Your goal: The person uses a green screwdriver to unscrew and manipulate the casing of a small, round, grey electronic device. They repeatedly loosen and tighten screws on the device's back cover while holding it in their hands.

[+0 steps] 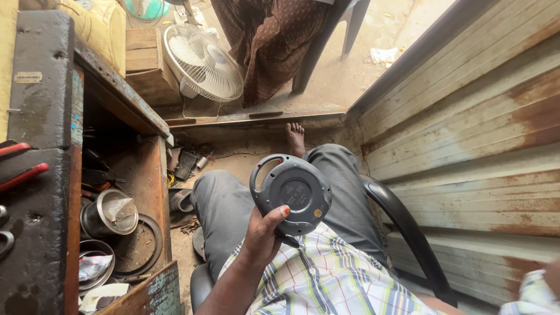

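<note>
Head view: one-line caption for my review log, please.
Seated person's left hand holds up a round grey handled casing over the lap, beside a cluttered wooden workbench.

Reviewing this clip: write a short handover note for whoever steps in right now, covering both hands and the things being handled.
Left hand: gripping the round grey disc-shaped housing with a handle loop, held up over the lap, flat labelled face toward the camera.
Right hand: not visible; only a sleeve edge at the lower right.
Nearby: open wooden workbench compartment on the left with a metal pot and round lids; white table fan on the floor ahead.
Done: housing is in hand. Left: nothing opened or taken apart that can be seen.
</note>
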